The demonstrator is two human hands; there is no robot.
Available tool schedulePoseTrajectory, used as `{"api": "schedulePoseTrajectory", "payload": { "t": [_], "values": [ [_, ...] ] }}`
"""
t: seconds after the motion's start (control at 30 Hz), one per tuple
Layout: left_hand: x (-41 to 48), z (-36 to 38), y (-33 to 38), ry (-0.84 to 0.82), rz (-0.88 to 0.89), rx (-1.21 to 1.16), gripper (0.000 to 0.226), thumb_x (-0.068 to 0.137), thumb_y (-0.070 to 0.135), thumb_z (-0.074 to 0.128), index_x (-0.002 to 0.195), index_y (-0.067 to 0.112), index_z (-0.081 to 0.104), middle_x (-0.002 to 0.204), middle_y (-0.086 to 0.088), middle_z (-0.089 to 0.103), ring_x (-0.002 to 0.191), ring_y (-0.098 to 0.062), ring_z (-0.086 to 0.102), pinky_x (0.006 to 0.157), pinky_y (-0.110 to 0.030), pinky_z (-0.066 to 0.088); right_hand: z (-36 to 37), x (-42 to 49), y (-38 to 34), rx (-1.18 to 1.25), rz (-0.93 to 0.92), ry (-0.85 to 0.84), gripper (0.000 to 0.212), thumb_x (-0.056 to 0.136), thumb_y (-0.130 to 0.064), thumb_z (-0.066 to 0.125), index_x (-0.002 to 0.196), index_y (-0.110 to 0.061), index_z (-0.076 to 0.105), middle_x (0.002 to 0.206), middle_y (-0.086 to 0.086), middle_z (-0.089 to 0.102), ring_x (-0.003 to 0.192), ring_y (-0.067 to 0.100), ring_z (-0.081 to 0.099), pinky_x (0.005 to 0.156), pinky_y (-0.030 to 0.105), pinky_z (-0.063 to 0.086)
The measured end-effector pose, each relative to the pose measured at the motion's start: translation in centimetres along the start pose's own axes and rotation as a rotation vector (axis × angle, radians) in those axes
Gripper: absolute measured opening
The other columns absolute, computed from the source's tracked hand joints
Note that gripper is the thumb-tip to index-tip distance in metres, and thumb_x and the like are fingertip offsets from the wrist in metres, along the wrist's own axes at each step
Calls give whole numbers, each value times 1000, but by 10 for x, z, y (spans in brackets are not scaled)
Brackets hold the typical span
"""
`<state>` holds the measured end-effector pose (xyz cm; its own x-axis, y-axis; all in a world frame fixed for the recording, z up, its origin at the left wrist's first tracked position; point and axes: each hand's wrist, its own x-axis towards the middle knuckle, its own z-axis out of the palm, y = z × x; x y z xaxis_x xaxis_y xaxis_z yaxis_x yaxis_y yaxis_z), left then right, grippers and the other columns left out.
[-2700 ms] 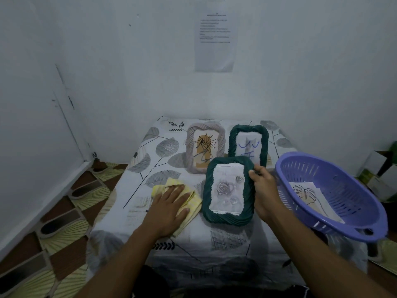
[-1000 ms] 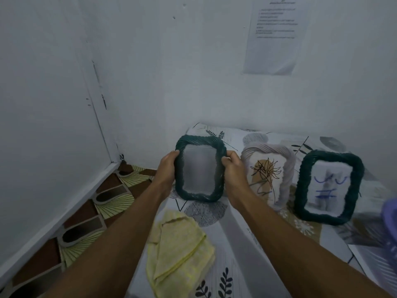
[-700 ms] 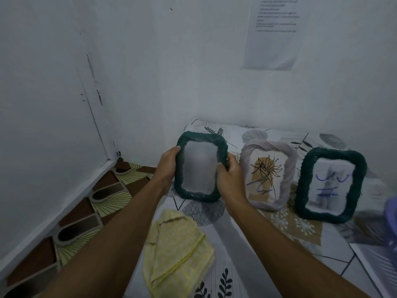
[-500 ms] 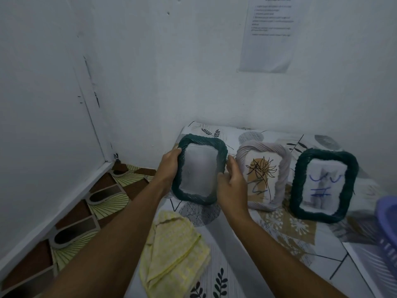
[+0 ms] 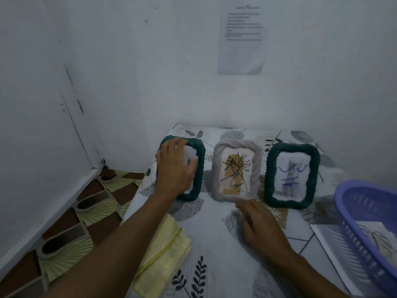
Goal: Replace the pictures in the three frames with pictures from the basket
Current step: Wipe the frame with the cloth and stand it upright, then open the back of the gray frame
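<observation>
The wall sheet (image 5: pixel 240 39) bore print too small to read. Earlier both hands gripped the rope-wound green frame (image 5: pixel 198 168); now it stood at ten o'clock on the leaf-print cloth (image 5: pixel 214 233), the left hand (image 5: pixel 174 171) spread loosely over its front, the right hand (image 5: pixel 257 224) relaxed flat mid-cloth. The perforated purple basket (image 5: pixel 348 196) sat at four o'clock.

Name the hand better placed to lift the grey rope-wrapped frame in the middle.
Right, likely. The right hand lies open just below the grey rope-wrapped frame; the left hand touches the left dark green frame.
</observation>
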<state>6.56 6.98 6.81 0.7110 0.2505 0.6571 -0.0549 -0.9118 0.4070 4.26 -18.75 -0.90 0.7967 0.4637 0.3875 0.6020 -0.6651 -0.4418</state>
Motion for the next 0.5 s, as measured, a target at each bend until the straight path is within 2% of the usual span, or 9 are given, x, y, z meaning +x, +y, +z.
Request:
{"api": "schedulePoseTrajectory", "payload": {
  "t": [0.13, 0.2, 0.27, 0.3, 0.37, 0.43, 0.5],
  "values": [
    [12, 26, 52, -160, 229, 162, 51, 91, 37, 41, 136, 13, 40, 143, -9, 40, 137, -27, 27, 114, -48, 13, -18, -27, 27, -251, 11, -79, 26, 89, -28, 51, 114, -24, 59, 113, -3, 57, 99, 19, 55, 80, 33, 47],
    [17, 40, 68, -204, 263, 272, 55, 92, 34, 37, 141, 9, 34, 145, -13, 39, 141, -30, 23, 116, -53, 2, -22, -39, 36, -304, 47, -76, 32, 90, -34, 49, 118, -23, 59, 119, 0, 58, 105, 22, 57, 85, 36, 48],
    [20, 48, 76, -223, 242, 327, 55, 92, 28, 41, 142, 8, 32, 142, -15, 43, 140, -32, 24, 116, -54, -3, -22, -49, 42, -310, 81, -43, 38, 92, -37, 48, 124, -21, 59, 126, 3, 58, 112, 23, 56, 92, 39, 46],
    [23, 50, 79, -215, 231, 332, 54, 91, 24, 46, 141, 8, 34, 137, -16, 46, 138, -33, 27, 116, -53, 0, -22, -51, 42, -305, 94, -40, 40, 93, -38, 47, 127, -21, 58, 130, 3, 57, 115, 23, 55, 96, 39, 44],
    [27, 49, 84, -192, 239, 315, 50, 87, 15, 52, 135, 7, 40, 128, -16, 50, 127, -33, 37, 114, -48, 17, -22, -51, 42, -275, 115, -54, 42, 95, -39, 43, 131, -22, 54, 137, 2, 52, 123, 21, 50, 104, 39, 38],
    [29, 47, 88, -189, 247, 231, 44, 87, 8, 53, 131, 6, 44, 122, -15, 51, 115, -30, 42, 99, -39, 34, -23, -50, 42, -250, 122, -62, 42, 95, -40, 41, 133, -24, 52, 140, 0, 49, 127, 19, 45, 108, 39, 33],
    [30, 44, 92, -199, 199, 70, 39, 91, 5, 51, 130, 7, 46, 121, -14, 49, 109, -27, 45, 89, -36, 41, -23, -49, 41, -234, 122, -56, 41, 95, -39, 41, 132, -24, 52, 139, -1, 49, 127, 18, 44, 109, 39, 32]
  ]
}}
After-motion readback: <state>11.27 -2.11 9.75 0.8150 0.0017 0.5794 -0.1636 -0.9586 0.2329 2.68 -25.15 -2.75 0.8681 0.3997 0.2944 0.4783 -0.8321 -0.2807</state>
